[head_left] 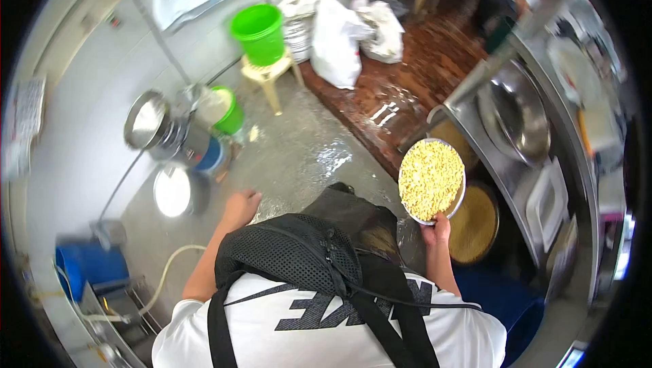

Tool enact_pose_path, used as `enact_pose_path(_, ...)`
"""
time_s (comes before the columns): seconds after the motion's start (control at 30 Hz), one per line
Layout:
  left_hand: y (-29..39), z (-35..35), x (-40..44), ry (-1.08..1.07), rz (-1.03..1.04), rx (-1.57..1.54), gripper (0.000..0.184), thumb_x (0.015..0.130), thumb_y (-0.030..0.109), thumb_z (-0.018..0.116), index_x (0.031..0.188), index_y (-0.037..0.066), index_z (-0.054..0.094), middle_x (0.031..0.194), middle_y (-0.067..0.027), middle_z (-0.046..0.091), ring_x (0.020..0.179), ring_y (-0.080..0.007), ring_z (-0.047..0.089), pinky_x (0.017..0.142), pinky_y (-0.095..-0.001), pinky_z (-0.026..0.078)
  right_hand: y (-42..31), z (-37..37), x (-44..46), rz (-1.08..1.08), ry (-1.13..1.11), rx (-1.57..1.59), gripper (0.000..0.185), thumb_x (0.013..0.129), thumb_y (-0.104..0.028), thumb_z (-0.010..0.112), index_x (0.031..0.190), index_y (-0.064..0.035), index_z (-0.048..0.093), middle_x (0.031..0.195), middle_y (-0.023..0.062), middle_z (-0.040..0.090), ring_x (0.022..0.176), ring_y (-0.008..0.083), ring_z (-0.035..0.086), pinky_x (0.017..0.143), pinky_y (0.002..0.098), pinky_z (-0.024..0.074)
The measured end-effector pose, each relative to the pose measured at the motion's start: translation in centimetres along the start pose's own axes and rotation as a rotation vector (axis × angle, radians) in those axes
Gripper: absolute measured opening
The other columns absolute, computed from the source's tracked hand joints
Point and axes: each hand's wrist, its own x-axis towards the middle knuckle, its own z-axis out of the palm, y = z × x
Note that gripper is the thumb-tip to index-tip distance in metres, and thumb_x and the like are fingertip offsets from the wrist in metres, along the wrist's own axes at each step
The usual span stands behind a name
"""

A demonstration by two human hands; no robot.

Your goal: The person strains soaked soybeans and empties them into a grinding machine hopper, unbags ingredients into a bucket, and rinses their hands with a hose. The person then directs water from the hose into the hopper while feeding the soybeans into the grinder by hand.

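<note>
In the head view, the bowl, heaped with yellow pieces, is at 3 o'clock. The right hand, at 4 o'clock, has its grip pinching the bowl's near rim. The left hand, at 8 o'clock, seems to hold nothing; its fingers look curled, but I cannot tell how tightly that grip closes. A tub shows beside the bowl, towards 4 o'clock. The step in hand looks like one-handed carrying; the next move calls for a level bowl and a firm pinch
</note>
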Motion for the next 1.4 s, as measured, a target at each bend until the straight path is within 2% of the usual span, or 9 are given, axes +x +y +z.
enact_pose_path(0.17,-5.4,-1.3,-3.4,0.187,0.021,-0.139,0.040,0.098,0.032,0.064,0.111,-0.004,0.072,0.098,-0.0264,0.073,0.091,-0.0429,0.070,0.081,-0.0482,0.054,5.2,14.9,3.7,0.180,-0.185,-0.234,0.060,0.088,0.001,0.044,0.148,0.0033,0.042,0.143,0.0229,0.056,0.128,0.0408,0.060,0.102,0.0636,0.0533)
enact_pose_path(0.27,-5.2,-5.6,-7.6,0.139,-0.266,-0.324,0.041,0.098,0.032,0.065,0.117,-0.004,0.071,0.111,-0.0298,0.071,0.101,-0.0446,0.070,0.088,-0.0478,0.054,8.3,23.6,5.0,0.295,-0.351,-0.324,0.065,0.086,0.001,0.042,0.151,0.0050,0.037,0.145,0.0236,0.054,0.131,0.0421,0.058,0.105,0.0652,0.0504)
enact_pose_path(0.57,-13.0,-10.4,-9.3,0.298,-0.720,-0.387,0.036,0.101,0.029,0.063,0.111,-0.006,0.069,0.098,-0.0287,0.072,0.094,-0.0431,0.072,0.082,-0.0470,0.055,29.8,50.8,8.9,0.502,-0.666,-0.667,0.054,0.088,0.000,0.048,0.141,0.0049,0.046,0.135,0.0213,0.060,0.120,0.0382,0.064,0.093,0.0606,0.0558)
enact_pose_path(0.83,-12.7,-17.1,-8.5,0.587,-0.835,-0.476,0.036,0.100,0.029,0.065,0.109,-0.005,0.069,0.096,-0.0276,0.072,0.091,-0.0422,0.071,0.080,-0.0464,0.054,46.2,75.4,-5.7,0.666,-1.071,-0.576,0.060,0.088,0.002,0.047,0.147,-0.0035,0.040,0.135,0.0241,0.057,0.117,0.0468,0.064,0.086,0.0737,0.0553)
enact_pose_path(1.0,-15.0,-17.0,-8.4,0.594,-0.883,-0.518,0.037,0.099,0.029,0.066,0.112,-0.005,0.070,0.099,-0.0275,0.072,0.092,-0.0421,0.071,0.081,-0.0459,0.055,54.1,81.7,-13.8,0.339,-1.219,-0.586,0.064,0.087,0.005,0.048,0.150,0.0010,0.038,0.135,0.0243,0.058,0.126,0.0437,0.059,0.098,0.0632,0.0548)
enact_pose_path(1.07,-16.7,-16.3,-8.8,0.595,-0.907,-0.552,0.037,0.099,0.029,0.066,0.113,-0.005,0.070,0.100,-0.0276,0.072,0.093,-0.0421,0.071,0.082,-0.0458,0.055,59.0,81.9,-13.2,-0.344,-1.290,-0.799,0.071,0.087,0.006,0.049,0.156,-0.0016,0.035,0.138,0.0232,0.058,0.130,0.0388,0.058,0.106,0.0488,0.0507)
enact_pose_path(1.17,-20.2,-15.3,-9.1,0.592,-0.948,-0.651,0.039,0.099,0.030,0.066,0.115,-0.005,0.070,0.103,-0.0278,0.073,0.096,-0.0422,0.072,0.083,-0.0459,0.055,61.3,81.3,-14.8,-1.003,-1.342,-1.079,0.076,0.086,0.004,0.053,0.159,-0.0034,0.032,0.142,0.0234,0.056,0.131,0.0384,0.057,0.109,0.0390,0.0463)
enact_pose_path(1.2,-21.6,-15.7,-8.9,0.603,-0.930,-0.633,0.039,0.100,0.030,0.065,0.115,-0.005,0.070,0.104,-0.0279,0.073,0.096,-0.0422,0.072,0.084,-0.0461,0.055,61.2,81.3,-15.6,-0.933,-1.392,-1.141,0.082,0.081,0.007,0.054,0.159,-0.0124,0.036,0.146,0.0303,0.047,0.127,0.0504,0.052,0.106,0.0467,0.0473)
enact_pose_path(1.4,-26.2,-22.4,-7.1,0.581,-0.770,-0.599,0.037,0.101,0.030,0.063,0.114,-0.004,0.070,0.103,-0.0278,0.072,0.096,-0.0439,0.071,0.083,-0.0482,0.055,59.7,81.5,-19.5,-1.328,-1.572,-1.251,0.086,0.077,0.010,0.059,0.157,-0.0175,0.040,0.149,0.0273,0.045,0.127,0.0491,0.053,0.099,0.0509,0.0525)
